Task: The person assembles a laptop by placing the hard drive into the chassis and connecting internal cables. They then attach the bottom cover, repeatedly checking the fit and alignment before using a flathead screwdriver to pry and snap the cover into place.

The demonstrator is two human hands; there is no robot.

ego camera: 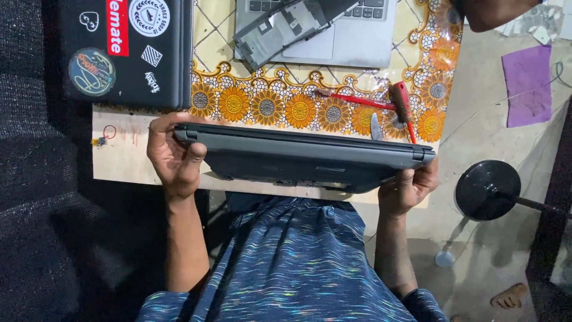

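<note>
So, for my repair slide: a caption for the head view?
Left hand and right hand hold a closed dark laptop over a sunflower-patterned table.

- The table (119, 161) shows bare pale wood at the lower left, under a sunflower-patterned cloth (268, 104).
- A black stickered laptop (125, 50) lies at the upper left.
- A silver laptop (351, 36) lies at top centre.
- A red-handled screwdriver (402, 104) and a red toothbrush (351, 99) lie right of centre.

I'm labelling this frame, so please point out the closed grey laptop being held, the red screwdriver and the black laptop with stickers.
grey laptop (310, 156): head view, middle of its casing.
red screwdriver (400, 100): head view, handle.
black laptop with stickers (128, 50): head view, lid.
</note>
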